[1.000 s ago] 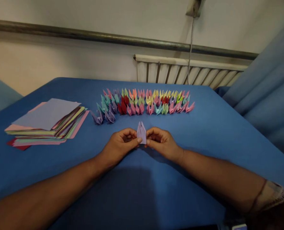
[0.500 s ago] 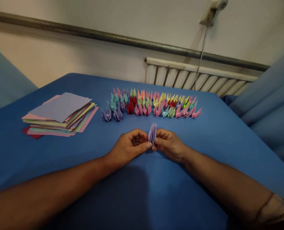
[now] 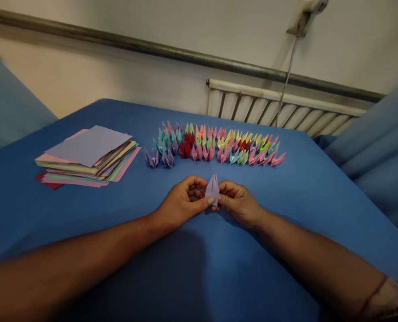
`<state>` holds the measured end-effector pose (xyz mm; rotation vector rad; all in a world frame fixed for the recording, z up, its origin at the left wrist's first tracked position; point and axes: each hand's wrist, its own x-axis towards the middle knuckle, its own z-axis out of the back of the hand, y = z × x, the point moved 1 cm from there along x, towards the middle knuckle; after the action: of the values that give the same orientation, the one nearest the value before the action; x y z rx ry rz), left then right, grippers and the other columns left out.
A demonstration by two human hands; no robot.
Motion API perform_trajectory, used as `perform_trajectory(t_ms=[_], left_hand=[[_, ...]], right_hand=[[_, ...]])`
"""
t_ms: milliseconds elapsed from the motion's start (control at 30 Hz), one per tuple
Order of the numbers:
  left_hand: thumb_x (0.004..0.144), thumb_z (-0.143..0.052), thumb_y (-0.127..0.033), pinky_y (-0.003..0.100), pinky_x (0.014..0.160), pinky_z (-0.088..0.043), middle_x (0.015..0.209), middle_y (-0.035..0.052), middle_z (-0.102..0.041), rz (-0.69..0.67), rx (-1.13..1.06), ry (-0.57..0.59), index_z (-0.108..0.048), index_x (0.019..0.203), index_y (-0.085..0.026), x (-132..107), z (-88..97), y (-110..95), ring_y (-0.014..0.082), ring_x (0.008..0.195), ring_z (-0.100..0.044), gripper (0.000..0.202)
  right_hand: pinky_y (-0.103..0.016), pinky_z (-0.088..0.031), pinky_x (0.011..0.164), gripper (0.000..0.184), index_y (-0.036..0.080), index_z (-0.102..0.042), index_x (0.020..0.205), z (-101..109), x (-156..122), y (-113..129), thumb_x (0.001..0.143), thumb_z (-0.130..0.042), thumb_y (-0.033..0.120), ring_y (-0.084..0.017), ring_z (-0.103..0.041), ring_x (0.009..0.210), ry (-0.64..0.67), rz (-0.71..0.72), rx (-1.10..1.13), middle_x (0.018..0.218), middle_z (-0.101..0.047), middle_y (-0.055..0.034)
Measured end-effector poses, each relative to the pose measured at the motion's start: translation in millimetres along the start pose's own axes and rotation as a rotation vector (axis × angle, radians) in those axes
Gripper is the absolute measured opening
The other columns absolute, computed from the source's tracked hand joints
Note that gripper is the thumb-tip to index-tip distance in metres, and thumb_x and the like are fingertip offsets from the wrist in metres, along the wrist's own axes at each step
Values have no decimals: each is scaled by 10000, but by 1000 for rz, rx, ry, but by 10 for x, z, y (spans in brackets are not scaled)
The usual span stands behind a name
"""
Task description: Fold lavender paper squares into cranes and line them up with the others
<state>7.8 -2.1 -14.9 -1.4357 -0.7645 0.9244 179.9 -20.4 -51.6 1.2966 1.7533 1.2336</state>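
Observation:
A small folded piece of purple paper (image 3: 212, 190) stands upright between my hands, its pointed end upward with a slit down the middle. My left hand (image 3: 188, 199) pinches its lower left side, thumb across the front. With thumb and fingers closed, my right hand (image 3: 237, 201) grips the lower right edge. Just beyond them, several rows of folded paper cranes (image 3: 208, 153) in pink, red, teal, yellow, green and purple stand on the blue table (image 3: 269, 273).
To the left lies a thick, uneven stack of coloured paper sheets (image 3: 87, 147), a purple one on top. Behind the table are a wall with a metal rail (image 3: 172, 52) and a white radiator (image 3: 252, 105). Blue curtains (image 3: 383, 147) hang at both sides.
The purple paper, seen nearly edge-on with its layers apart before, now shows a flat face towards me. Both hands still hold it. The view has shifted slightly.

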Motion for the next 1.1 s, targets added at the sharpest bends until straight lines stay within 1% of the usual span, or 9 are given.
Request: perform_trajectory(t_ms=[100, 233, 367, 567, 867, 933, 1000, 1033, 1100], left_hand=[[674, -773, -310, 293, 693, -527, 760, -18, -651, 12, 1, 3, -535, 944, -172, 8, 5, 11, 139, 688, -659, 385], [671, -760, -307, 236, 622, -482, 656, -47, -601, 33, 22, 17, -530, 783, -169, 0, 2, -28, 100, 615, -604, 290], [674, -741, -311, 224, 587, -455, 635, -58, -562, -12, 51, -17, -496, 684, -175, 2, 10, -39, 85, 584, -556, 280], [726, -705, -334, 245, 618, -462, 659, -27, -612, 11, 40, 44, -548, 710, -169, 30, 45, -15, 109, 624, -580, 229], [745, -702, -305, 233, 603, -459, 650, -19, -615, -20, 102, 12, -612, 702, -151, 22, 54, -48, 105, 616, -566, 183], [725, -732, -298, 253, 671, -493, 739, -2, -660, -30, 52, 19, -635, 786, -150, 23, 49, -43, 124, 696, -613, 187], [691, -766, -272, 281, 739, -517, 838, 12, -690, -37, -12, 27, -637, 919, -158, 23, 40, -39, 141, 775, -646, 285], [686, -772, -265, 284, 739, -522, 845, 16, -694, -28, -39, 44, -631, 949, -158, 21, 34, -35, 144, 778, -654, 317], [705, -762, -272, 267, 682, -522, 786, 19, -691, 10, -81, 88, -623, 892, -150, 13, 20, -27, 140, 725, -659, 264]], right_hand=[[-265, -512, 643, 203, 206, -652, 830, 5, -14, 3, 783, -758, 373, -109, -645, 623, 0, 21, -56, 711, -683, 19], [-275, -522, 664, 222, 195, -657, 860, -9, -40, 32, 839, -690, 414, -115, -655, 654, 33, 53, -100, 726, -687, 4], [-282, -545, 694, 252, 209, -633, 864, -73, -57, 43, 763, -765, 398, -108, -653, 687, 16, 46, -136, 789, -692, 19], [-273, -549, 606, 259, 199, -597, 805, -125, -61, 54, 789, -738, 415, -123, -678, 608, -37, 4, -176, 708, -707, 10], [-275, -549, 596, 266, 204, -574, 746, -126, -73, 44, 785, -736, 412, -124, -665, 577, -114, 48, -203, 669, -697, 18], [-269, -538, 587, 258, 205, -576, 740, -128, -84, 43, 791, -731, 405, -122, -657, 572, -133, 74, -236, 655, -684, 21], [-268, -533, 592, 247, 206, -579, 737, -130, -97, 45, 799, -722, 398, -122, -653, 581, -132, 105, -272, 657, -679, 20], [-270, -533, 600, 240, 207, -582, 738, -131, -102, 45, 805, -715, 395, -122, -654, 591, -124, 117, -290, 667, -681, 17], [-278, -538, 617, 225, 209, -586, 749, -135, -109, 39, 818, -697, 392, -126, -660, 613, -102, 118, -325, 696, -694, 8]])
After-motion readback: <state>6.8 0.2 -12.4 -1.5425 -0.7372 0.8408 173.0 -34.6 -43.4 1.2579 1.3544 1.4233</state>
